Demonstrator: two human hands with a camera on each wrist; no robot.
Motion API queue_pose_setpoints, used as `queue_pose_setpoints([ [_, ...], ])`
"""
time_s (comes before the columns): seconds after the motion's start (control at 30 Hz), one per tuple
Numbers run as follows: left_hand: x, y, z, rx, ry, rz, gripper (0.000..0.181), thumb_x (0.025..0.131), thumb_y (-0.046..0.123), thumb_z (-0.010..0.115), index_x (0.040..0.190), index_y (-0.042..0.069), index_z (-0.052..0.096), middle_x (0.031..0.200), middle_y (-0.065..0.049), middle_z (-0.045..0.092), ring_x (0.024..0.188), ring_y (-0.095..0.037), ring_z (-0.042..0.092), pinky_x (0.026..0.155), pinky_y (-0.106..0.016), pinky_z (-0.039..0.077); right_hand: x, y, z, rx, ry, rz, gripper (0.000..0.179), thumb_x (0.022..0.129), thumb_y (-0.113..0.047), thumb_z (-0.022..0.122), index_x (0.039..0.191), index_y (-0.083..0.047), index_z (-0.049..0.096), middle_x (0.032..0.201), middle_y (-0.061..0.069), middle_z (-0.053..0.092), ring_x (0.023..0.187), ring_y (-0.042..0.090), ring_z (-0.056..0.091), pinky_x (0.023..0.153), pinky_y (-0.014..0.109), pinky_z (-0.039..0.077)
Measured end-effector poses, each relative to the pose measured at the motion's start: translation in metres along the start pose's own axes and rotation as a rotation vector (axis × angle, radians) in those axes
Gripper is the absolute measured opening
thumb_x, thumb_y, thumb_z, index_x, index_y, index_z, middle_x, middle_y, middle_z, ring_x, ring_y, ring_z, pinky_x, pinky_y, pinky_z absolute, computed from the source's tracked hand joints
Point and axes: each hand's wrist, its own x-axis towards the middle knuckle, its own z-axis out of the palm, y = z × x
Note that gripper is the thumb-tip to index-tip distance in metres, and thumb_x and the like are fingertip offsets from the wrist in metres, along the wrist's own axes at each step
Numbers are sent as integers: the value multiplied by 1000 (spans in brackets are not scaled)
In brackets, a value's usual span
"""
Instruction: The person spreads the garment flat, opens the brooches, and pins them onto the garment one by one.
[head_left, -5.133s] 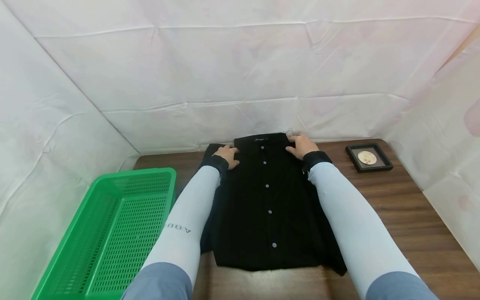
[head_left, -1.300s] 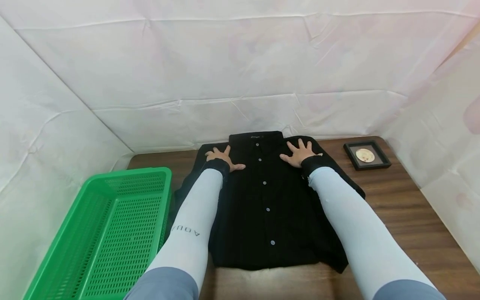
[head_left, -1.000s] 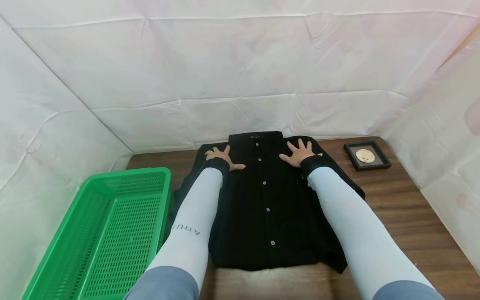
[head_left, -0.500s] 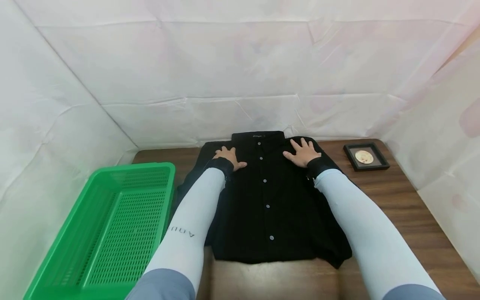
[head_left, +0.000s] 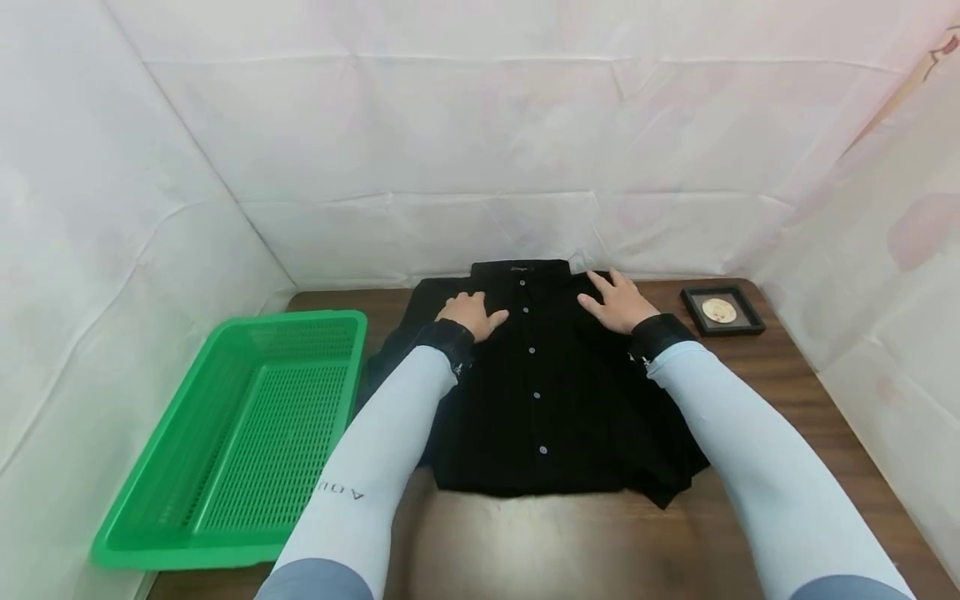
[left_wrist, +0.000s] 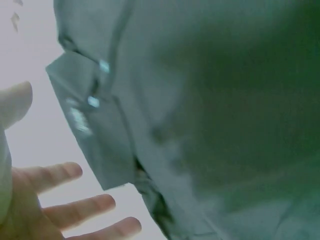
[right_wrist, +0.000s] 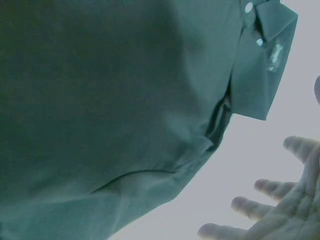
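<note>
A black button-up shirt (head_left: 536, 375) lies front up and spread out on the wooden table, its collar (head_left: 521, 268) toward the back wall. My left hand (head_left: 471, 317) is over the shirt's left shoulder area, fingers extended. Over the other shoulder is my right hand (head_left: 619, 305), fingers straight and spread. Both wrist views show straight fingers that look raised off the cloth: the left hand (left_wrist: 30, 210) and the right hand (right_wrist: 290, 215) hold nothing. The shirt's sleeves are partly hidden under my forearms.
A green perforated plastic basket (head_left: 225, 450) stands on the left with nothing visible in it. A small black frame with a round cream disc (head_left: 719, 311) lies at the back right. White sheeting (head_left: 495, 125) walls the back and sides of the table (head_left: 525, 550).
Earlier, the shirt's shoulders were bunched narrower under my hands; they now spread wider. In the last half second both hands rise slightly off the cloth and draw back, and the view tilts up.
</note>
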Motion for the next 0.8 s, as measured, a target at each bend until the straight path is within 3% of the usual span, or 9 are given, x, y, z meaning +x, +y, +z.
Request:
queue_pose_setpoints([
  [0.13, -19, 6, -13, -102, 44, 40, 74, 97, 60, 38, 147, 4, 37, 145, -20, 42, 132, -36, 40, 107, -49, 34, -7, 0, -11, 31, 55, -35, 70, 101, -53, 32, 155, -12, 15, 156, 28, 4, 140, 49, 9, 106, 65, 19],
  [0.27, -39, 2, -16, -167, 82, 59, 72, 97, 58, 38, 145, 4, 39, 143, -19, 44, 130, -35, 42, 105, -49, 36, -14, -3, -16, 47, 93, -64, 71, 100, -55, 34, 154, -12, 19, 155, 27, 10, 140, 47, 14, 106, 63, 21],
  [0.57, -83, -26, 10, -264, 135, 64, 68, 97, 57, 42, 139, 3, 48, 136, -18, 52, 125, -33, 48, 102, -49, 39, -48, -1, -14, 103, 136, -106, 70, 100, -54, 35, 151, -8, 27, 152, 24, 22, 138, 42, 22, 107, 59, 23],
  [0.8, -120, -52, 29, -352, 198, 3, 64, 96, 56, 46, 130, 3, 56, 127, -16, 59, 115, -34, 56, 92, -52, 45, -77, 5, -11, 169, 171, -109, 71, 99, -54, 38, 150, -5, 29, 148, 23, 32, 134, 40, 32, 104, 57, 29],
])
